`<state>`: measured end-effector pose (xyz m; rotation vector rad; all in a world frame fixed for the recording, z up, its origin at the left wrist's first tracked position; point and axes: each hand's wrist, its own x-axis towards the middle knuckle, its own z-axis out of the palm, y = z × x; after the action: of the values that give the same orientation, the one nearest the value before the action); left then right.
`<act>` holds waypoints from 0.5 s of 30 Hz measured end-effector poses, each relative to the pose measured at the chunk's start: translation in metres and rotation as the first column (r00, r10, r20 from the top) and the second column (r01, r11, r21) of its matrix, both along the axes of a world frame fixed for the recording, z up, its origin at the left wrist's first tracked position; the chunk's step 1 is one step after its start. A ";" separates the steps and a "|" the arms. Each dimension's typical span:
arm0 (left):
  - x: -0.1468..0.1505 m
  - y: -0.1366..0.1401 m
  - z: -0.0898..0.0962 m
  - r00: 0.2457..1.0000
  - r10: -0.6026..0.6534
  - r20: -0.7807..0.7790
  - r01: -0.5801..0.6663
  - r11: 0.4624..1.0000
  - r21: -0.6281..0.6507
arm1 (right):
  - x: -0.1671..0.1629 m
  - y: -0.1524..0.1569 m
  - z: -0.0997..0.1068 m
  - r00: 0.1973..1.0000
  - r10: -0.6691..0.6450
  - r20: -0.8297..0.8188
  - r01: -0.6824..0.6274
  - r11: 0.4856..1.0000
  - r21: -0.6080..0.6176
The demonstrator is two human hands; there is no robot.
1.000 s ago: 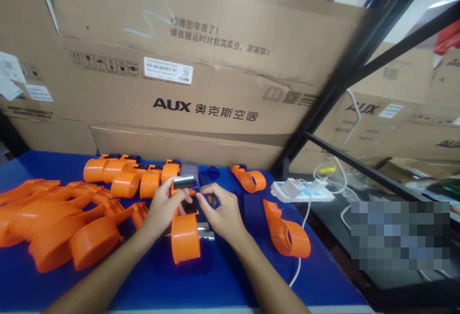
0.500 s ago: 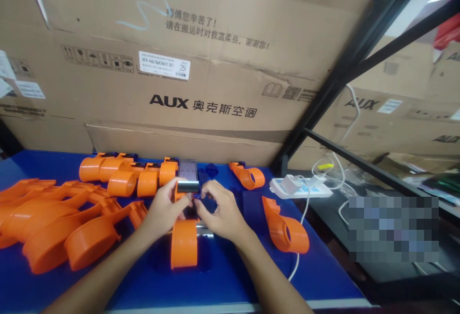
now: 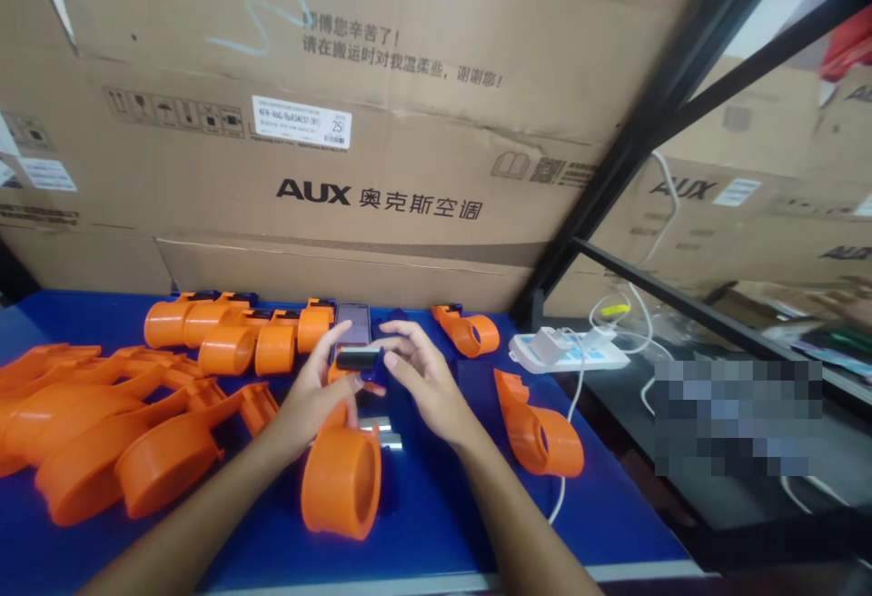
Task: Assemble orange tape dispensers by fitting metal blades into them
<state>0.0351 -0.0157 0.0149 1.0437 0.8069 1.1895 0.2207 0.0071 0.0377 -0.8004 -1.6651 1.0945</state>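
An orange tape dispenser (image 3: 341,482) is held over the blue table, its round hub towards me. My left hand (image 3: 314,401) is closed around its head end from the left. Across that end lies a dark, shiny roller or bar (image 3: 357,359). My right hand (image 3: 431,387) pinches a small dark blue piece (image 3: 377,367) at the right side of the head, thumb against it. How this piece joins the dispenser is hidden by the fingers. Shiny metal strips (image 3: 387,440) lie on the table just behind the hub.
Several orange dispensers (image 3: 170,451) lie piled on the left; others with dark heads (image 3: 276,342) stand in a back row. A phone (image 3: 354,322) lies behind my hands. Two dispensers (image 3: 545,440) are on the right, near a white power strip (image 3: 569,352). Large cartons (image 3: 381,151) form the back.
The dispenser has turned, so its hub now shows its open side to the right and sits slightly lower and further left. My right fingers have shifted onto the blue piece's right side.
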 end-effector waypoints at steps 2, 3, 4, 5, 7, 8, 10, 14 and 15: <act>0.001 -0.004 0.001 0.997 -0.062 0.046 0.064 0.997 -0.037 | 0.000 -0.001 0.003 0.988 0.152 0.012 -0.151 0.986 -0.073; 0.001 -0.006 0.001 0.994 -0.090 0.063 0.093 0.994 -0.055 | -0.001 -0.002 0.003 0.979 0.202 0.018 -0.199 0.976 -0.093; 0.001 -0.007 0.001 0.990 -0.113 0.078 0.119 0.990 -0.073 | -0.002 -0.002 0.004 0.974 0.227 0.015 -0.224 0.969 -0.103; 0.001 -0.007 0.001 0.987 -0.130 0.091 0.138 0.986 -0.088 | -0.002 -0.002 0.004 0.973 0.233 -0.002 -0.232 0.967 -0.109; 0.000 -0.007 0.000 0.982 -0.152 0.115 0.164 0.981 -0.101 | -0.005 -0.002 0.001 0.977 0.201 -0.069 -0.208 0.971 -0.115; 0.000 -0.007 0.000 0.978 -0.163 0.131 0.176 0.979 -0.098 | -0.006 -0.001 0.000 0.981 0.167 -0.099 -0.178 0.977 -0.116; 0.000 -0.006 -0.001 0.971 -0.181 0.159 0.194 0.978 -0.071 | -0.007 0.001 -0.005 0.988 0.086 -0.129 -0.101 0.988 -0.116; 0.003 -0.004 0.000 0.978 -0.172 0.117 0.173 0.985 0.000 | -0.011 0.002 -0.012 0.996 -0.017 -0.092 0.007 0.994 -0.108; 0.003 -0.003 0.001 0.985 -0.152 0.087 0.151 0.988 0.018 | -0.012 0.001 -0.012 0.996 -0.023 -0.080 0.015 0.994 -0.105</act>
<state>0.0386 -0.0190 0.0160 1.0358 0.6416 1.1034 0.2086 0.0084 0.0254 -0.8256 -1.5396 1.1933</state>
